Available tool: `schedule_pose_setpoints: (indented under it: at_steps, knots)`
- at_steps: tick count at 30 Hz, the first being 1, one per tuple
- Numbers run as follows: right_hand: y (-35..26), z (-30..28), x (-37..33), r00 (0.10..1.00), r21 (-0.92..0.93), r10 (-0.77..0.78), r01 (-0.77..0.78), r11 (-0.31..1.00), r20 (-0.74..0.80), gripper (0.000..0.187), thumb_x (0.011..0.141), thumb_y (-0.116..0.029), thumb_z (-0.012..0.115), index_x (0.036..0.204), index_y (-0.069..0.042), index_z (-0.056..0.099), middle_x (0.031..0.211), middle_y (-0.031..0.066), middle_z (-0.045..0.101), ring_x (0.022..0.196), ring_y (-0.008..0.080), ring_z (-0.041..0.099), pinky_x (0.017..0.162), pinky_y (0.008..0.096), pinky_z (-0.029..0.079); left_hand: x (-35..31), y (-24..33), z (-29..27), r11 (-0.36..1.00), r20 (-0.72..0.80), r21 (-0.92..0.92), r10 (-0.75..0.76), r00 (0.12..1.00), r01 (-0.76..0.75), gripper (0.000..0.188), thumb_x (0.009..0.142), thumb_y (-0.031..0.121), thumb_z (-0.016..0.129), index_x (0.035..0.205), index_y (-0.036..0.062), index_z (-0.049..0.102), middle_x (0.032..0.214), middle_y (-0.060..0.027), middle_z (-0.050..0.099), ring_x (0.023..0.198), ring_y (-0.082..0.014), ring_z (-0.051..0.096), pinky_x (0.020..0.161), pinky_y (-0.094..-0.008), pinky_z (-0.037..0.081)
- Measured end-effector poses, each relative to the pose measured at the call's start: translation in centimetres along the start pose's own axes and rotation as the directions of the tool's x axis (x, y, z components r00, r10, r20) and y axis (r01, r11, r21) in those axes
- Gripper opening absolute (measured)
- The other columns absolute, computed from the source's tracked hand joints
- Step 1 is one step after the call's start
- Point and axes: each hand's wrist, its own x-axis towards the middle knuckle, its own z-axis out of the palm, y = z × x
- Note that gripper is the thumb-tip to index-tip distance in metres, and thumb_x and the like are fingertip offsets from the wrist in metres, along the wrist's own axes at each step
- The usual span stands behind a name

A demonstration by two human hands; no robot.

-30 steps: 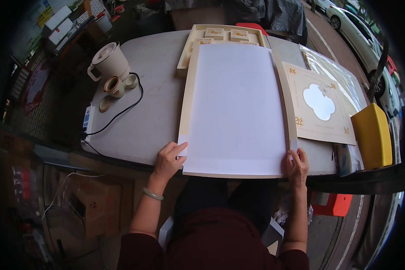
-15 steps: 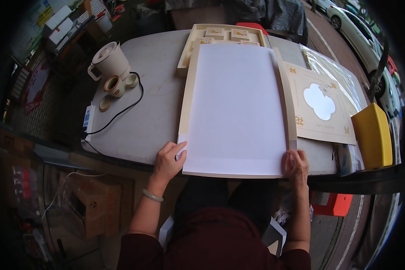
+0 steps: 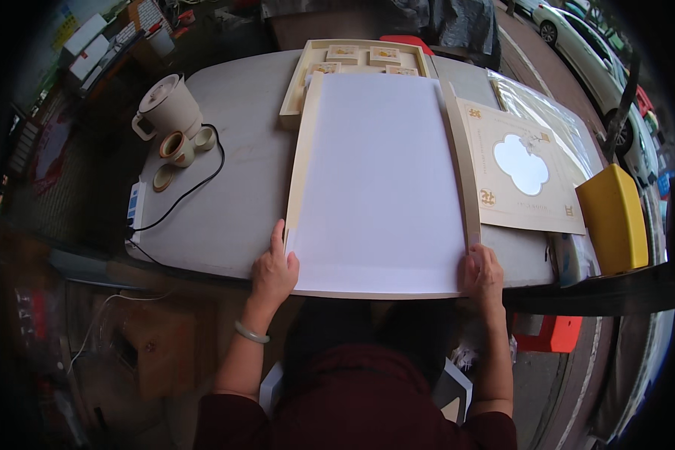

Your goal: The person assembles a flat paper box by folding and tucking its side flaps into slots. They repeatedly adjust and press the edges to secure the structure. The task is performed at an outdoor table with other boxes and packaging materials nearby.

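A large shallow box piece [image 3: 379,187], white inside with narrow cream side walls, lies at the table's near edge, between my two hands. My left hand [image 3: 275,270] is at its near left corner, the index finger stretched up along the outside of the left wall and the thumb apart. Its other fingers are mostly hidden. My right hand [image 3: 484,279] is closed around the near end of the right wall, fingers bent over the edge. Behind the box piece, partly covered by it, is a cream tray [image 3: 291,105] holding several small printed boxes [image 3: 343,53].
On the right lie a printed cream cover [image 3: 495,161] with a flower-shaped window, clear plastic [image 3: 551,109] and a yellow container [image 3: 613,219]. To the left stand a kettle [image 3: 171,109], small cups [image 3: 176,148] and a power strip [image 3: 136,204] with a black cord.
My left hand has shifted from fingers bent over the left wall to an index finger laid along its outside. My right hand keeps its place at the right wall. The whole view has shifted slightly.
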Motion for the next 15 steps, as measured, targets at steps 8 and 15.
schedule_pose_setpoints:
  at_steps: [8, 15]
  knots:
    - [0.2, -0.3, -0.6, 0.979, 0.038, 0.198, -0.199, 0.979, 0.041, 0.046, 0.087, -0.008, 0.069, 0.125, -0.002, 0.044, 0.086, 0.0179, 0.06, 0.066, 0.0364, 0.062, 0.06, 0.0428, 0.051, 0.0, -0.1, -0.4, 1.0, 0.055, 0.0, -0.02, 0.998, 0.021, 0.066, 0.085, 0.002, 0.057, 0.145, -0.0011, 0.03, 0.077, -0.0184, 0.061, 0.069, -0.0387, 0.063, 0.064, -0.0465, 0.05]
    - [-0.5, -0.4, 0.2, 0.999, -0.247, 0.052, -0.051, 0.968, -0.003, 0.019, 0.084, -0.008, 0.066, 0.097, -0.002, 0.053, 0.085, 0.0184, 0.062, 0.067, 0.0391, 0.062, 0.059, 0.0468, 0.052, 0.2, -0.3, -0.6, 1.0, 0.083, -0.001, 0.008, 0.997, -0.008, 0.066, 0.084, 0.004, 0.058, 0.144, -0.0011, 0.031, 0.078, -0.02, 0.061, 0.071, -0.04, 0.064, 0.064, -0.0468, 0.05]
